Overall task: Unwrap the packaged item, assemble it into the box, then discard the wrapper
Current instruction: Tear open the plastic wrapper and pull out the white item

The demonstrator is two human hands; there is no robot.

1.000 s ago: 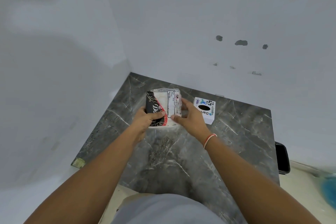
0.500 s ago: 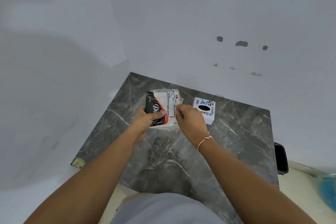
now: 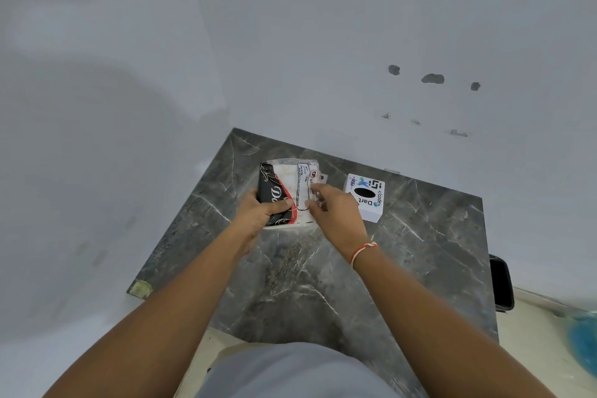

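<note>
A packaged item point(image 3: 284, 186) in clear plastic wrap with black, red and white print is held just above the dark marble table point(image 3: 339, 268). My left hand point(image 3: 260, 215) grips its left side, thumb across the front. My right hand point(image 3: 336, 213) pinches the wrapper at the pack's right edge with the fingertips. A small white box point(image 3: 366, 197) with a black oval opening on top stands on the table just right of my right hand.
White walls close in behind and on the left of the table. A black object point(image 3: 502, 283) sits off the table's right edge. Something blurred and blue point(image 3: 584, 342) is at the far right on the pale floor.
My right hand turned from cupping the pack's right side to pinching the wrapper at its right edge. The pack and left hand stayed almost still.
</note>
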